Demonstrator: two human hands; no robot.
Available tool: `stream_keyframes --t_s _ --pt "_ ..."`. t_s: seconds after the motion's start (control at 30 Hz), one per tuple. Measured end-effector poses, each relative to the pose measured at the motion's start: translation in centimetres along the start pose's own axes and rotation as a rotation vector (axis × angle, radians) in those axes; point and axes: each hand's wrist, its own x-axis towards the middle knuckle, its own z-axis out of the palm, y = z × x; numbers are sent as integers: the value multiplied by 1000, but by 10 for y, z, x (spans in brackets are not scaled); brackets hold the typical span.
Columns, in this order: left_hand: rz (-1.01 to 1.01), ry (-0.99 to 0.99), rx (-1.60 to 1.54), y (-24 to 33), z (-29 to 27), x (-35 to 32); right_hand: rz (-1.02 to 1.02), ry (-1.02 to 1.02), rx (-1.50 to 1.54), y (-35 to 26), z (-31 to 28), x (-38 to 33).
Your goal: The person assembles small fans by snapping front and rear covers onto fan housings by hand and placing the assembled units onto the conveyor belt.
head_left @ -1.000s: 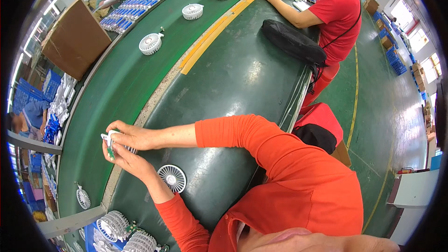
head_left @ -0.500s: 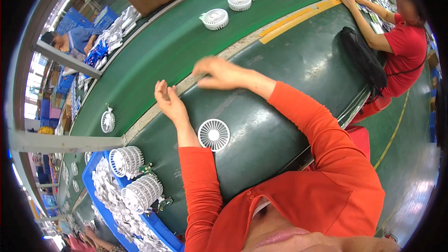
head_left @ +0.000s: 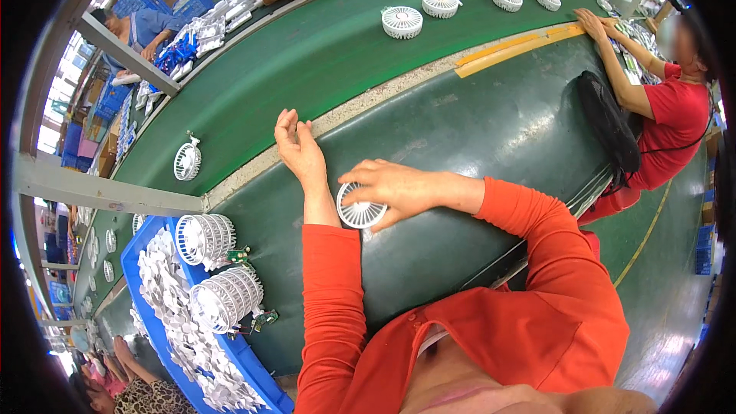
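Observation:
My right hand point(head_left: 402, 190) is over a round white fan grille point(head_left: 359, 213) on the dark green work surface. Its fingers reach across the top of the grille and the thumb lies along the near rim, so it grips the piece. My left hand point(head_left: 301, 155) is raised beside the belt's edge, fingers bent upward and thumb apart. Nothing shows in it, though the palm is partly turned away. Left of my left forearm lie two stacks of white fan cages, a far stack point(head_left: 208, 239) and a near stack point(head_left: 230, 300), with small green circuit boards point(head_left: 264, 318) on wires.
A blue bin point(head_left: 261, 372) of white plastic parts stands at the left. Beyond the pale ledge runs a green conveyor belt point(head_left: 307, 54) carrying several white fan heads point(head_left: 402, 23). A metal post point(head_left: 115, 192) crosses at left. A co-worker in red point(head_left: 659, 107) sits at right near a black bag point(head_left: 606, 119).
My right hand has come down from near the belt's edge onto the fan grille. My left hand stays raised in much the same pose. The whole view has shifted slightly.

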Motion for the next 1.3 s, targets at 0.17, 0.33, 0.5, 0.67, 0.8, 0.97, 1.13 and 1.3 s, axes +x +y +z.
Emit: stream_keyframes --t_s 0.17,0.33,0.5,0.67,0.8,0.97,1.13,1.3 --pt "69 51 107 -14 -21 0 406 99 323 11 -30 39" --pt "156 130 115 -5 0 2 381 432 143 45 -27 46" --pt "459 224 567 6 -31 44 287 405 -218 53 -14 40" --pt "385 364 1072 7 -101 137 186 95 -354 26 -3 43" --pt "20 137 1336 16 -118 178 199 126 -377 35 -2 34" --pt "-407 -130 1434 4 -156 184 191 170 -421 38 6 33" --pt "-180 -300 1524 9 -153 184 188 216 -390 39 5 35" --pt "-109 -157 1116 13 -104 145 154 280 -289 47 5 39"
